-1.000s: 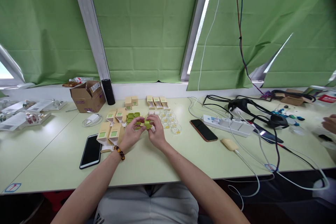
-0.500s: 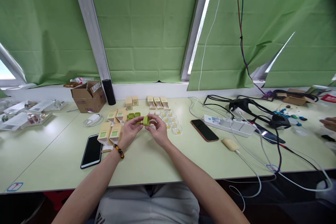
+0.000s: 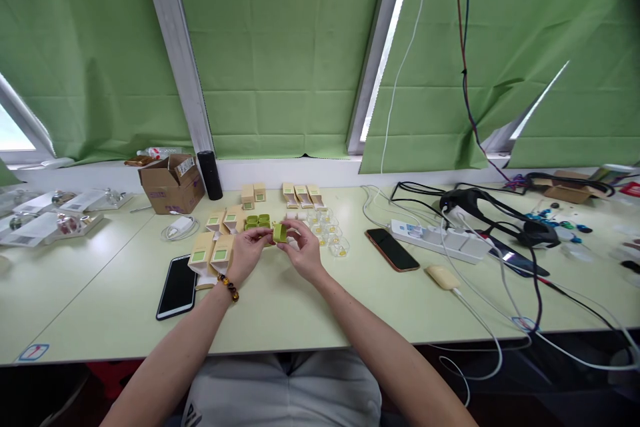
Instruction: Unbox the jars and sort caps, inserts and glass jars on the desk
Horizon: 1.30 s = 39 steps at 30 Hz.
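A small green case (image 3: 280, 233) is held up between my two hands over the middle of the table. My left hand (image 3: 253, 250) pinches its left side, and a beaded bracelet circles that wrist. My right hand (image 3: 303, 250) grips the right side with thumb and fingers. Just behind my left hand sit several more green cases (image 3: 257, 220), partly covered by the fingers. Opened cardboard boxes (image 3: 210, 253) with green labels stand left of my left hand. Clear plastic containers with yellow bits (image 3: 333, 238) lie right of my right hand.
A black-screened phone (image 3: 177, 287) lies at left, another phone (image 3: 393, 249) at right. Beyond are a power strip (image 3: 440, 240), cables and a black headset (image 3: 470, 203). A brown carton (image 3: 173, 190) and black cylinder (image 3: 209, 175) stand at the back. Another person's hand shows at the right edge.
The green case has turned slightly between my fingers, and my left fingers have shifted, showing more of the green cases behind. The whole view has moved a little.
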Available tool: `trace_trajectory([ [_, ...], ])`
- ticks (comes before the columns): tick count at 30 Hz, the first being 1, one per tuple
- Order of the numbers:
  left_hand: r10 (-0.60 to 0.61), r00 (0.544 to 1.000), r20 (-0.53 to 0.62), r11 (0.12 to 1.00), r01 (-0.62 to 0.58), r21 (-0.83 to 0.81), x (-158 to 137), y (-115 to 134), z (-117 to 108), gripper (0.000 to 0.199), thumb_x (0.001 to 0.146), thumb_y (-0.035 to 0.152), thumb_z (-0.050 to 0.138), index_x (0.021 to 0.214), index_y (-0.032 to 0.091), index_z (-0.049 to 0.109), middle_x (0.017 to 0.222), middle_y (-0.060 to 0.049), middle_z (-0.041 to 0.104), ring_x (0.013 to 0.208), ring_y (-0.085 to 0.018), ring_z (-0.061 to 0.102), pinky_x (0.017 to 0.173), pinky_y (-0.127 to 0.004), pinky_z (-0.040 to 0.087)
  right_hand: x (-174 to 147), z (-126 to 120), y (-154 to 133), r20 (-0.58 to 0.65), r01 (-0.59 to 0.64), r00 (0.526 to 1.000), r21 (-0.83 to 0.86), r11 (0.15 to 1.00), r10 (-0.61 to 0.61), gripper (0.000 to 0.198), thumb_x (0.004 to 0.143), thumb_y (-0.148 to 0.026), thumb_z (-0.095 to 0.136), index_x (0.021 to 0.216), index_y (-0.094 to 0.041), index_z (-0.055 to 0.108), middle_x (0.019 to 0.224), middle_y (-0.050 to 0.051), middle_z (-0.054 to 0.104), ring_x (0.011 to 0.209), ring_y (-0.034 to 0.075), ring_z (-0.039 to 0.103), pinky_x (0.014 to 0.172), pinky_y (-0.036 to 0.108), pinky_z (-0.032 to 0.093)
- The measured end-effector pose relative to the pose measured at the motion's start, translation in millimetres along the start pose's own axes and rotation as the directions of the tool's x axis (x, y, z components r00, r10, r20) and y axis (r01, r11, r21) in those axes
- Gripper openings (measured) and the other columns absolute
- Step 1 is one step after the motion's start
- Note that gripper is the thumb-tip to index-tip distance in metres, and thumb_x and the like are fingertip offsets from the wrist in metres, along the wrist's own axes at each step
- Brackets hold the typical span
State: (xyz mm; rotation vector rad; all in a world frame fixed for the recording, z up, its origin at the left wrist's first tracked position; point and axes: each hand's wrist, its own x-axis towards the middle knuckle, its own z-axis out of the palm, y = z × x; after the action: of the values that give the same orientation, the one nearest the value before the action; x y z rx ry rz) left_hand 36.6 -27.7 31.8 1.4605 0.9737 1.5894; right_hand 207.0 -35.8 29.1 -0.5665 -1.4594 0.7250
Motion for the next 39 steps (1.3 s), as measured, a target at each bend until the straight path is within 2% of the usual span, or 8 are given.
trace_trajectory([
  [7,-0.015,1.000,-0.014,1.000,0.015,-0.012,1,-1,-1,0.032,0.068,0.043,0.089,0.082,0.015,0.080,0.081,-0.009,0.079,0.073,-0.024,0.075,0.074,-0.041,0.065,-1,-3,3,0.041,0.107,0.994,-0.118,0.987,-0.103,0.042,0.084,-0.021,0.077,0.125,-0.028,0.070,0.125,0.010,0.064,0.116,0.026,0.064,0.095,0.043,0.061],
  [17,-0.108,0.994,-0.013,0.988,0.106,-0.115,-2,2,4,0.032,0.063,0.038,0.093,0.081,0.015,0.080,0.081,-0.007,0.079,0.076,-0.021,0.072,0.080,-0.039,0.062,-2,-1,4,0.042,0.083,0.996,-0.121,0.989,-0.079,0.040,0.083,-0.021,0.077,0.122,-0.028,0.070,0.126,0.010,0.065,0.118,0.026,0.064,0.094,0.041,0.063],
  [22,-0.092,0.988,0.123,0.958,0.122,-0.258,-1,7,-1,0.045,0.077,0.042,0.086,0.114,0.018,0.078,0.114,-0.011,0.077,0.102,-0.023,0.073,0.090,-0.034,0.058,-4,-1,7,0.053,0.088,0.996,-0.208,0.974,-0.078,0.055,0.084,-0.017,0.073,0.137,-0.028,0.060,0.128,0.011,0.066,0.118,0.026,0.065,0.096,0.043,0.062],
  [26,-0.086,0.950,0.301,0.947,0.171,-0.270,2,7,-5,0.057,0.080,0.041,0.086,0.129,0.018,0.071,0.129,-0.015,0.072,0.116,-0.028,0.070,0.097,-0.038,0.056,-4,-3,4,0.071,0.100,0.994,-0.227,0.969,-0.086,0.062,0.086,-0.015,0.070,0.143,-0.028,0.051,0.134,0.011,0.065,0.122,0.027,0.065,0.099,0.045,0.061],
  [28,-0.083,0.938,0.336,0.952,0.175,-0.253,3,6,-6,0.059,0.077,0.037,0.089,0.130,0.017,0.071,0.130,-0.016,0.072,0.119,-0.029,0.069,0.102,-0.042,0.055,-3,-4,0,0.073,0.111,0.993,-0.212,0.971,-0.098,0.060,0.086,-0.015,0.069,0.142,-0.028,0.052,0.137,0.011,0.064,0.121,0.026,0.066,0.100,0.045,0.060],
  [35,-0.100,0.959,0.266,0.970,0.154,-0.190,5,5,-5,0.064,0.064,0.022,0.094,0.124,0.017,0.071,0.129,-0.013,0.071,0.119,-0.028,0.067,0.104,-0.044,0.055,1,-3,-9,-0.032,0.115,0.992,-0.106,0.988,-0.119,0.032,0.097,-0.024,0.059,0.129,-0.027,0.060,0.134,0.012,0.061,0.122,0.025,0.065,0.096,0.043,0.063],
  [37,-0.080,0.965,0.251,0.985,0.115,-0.127,4,5,-3,0.060,0.065,0.020,0.092,0.122,0.018,0.072,0.129,-0.012,0.069,0.118,-0.027,0.066,0.104,-0.044,0.054,1,-4,-10,-0.038,0.160,0.985,-0.155,0.975,-0.167,0.025,0.098,-0.025,0.058,0.123,-0.026,0.064,0.132,0.012,0.061,0.122,0.025,0.064,0.098,0.044,0.062],
  [39,-0.016,0.977,0.214,0.999,0.026,-0.046,2,5,-2,0.053,0.068,0.019,0.090,0.118,0.019,0.072,0.128,-0.011,0.067,0.117,-0.026,0.066,0.105,-0.044,0.054,1,-5,-10,-0.037,0.220,0.970,-0.284,0.933,-0.240,0.021,0.096,-0.024,0.061,0.116,-0.026,0.068,0.130,0.012,0.061,0.123,0.027,0.061,0.101,0.048,0.059],
])
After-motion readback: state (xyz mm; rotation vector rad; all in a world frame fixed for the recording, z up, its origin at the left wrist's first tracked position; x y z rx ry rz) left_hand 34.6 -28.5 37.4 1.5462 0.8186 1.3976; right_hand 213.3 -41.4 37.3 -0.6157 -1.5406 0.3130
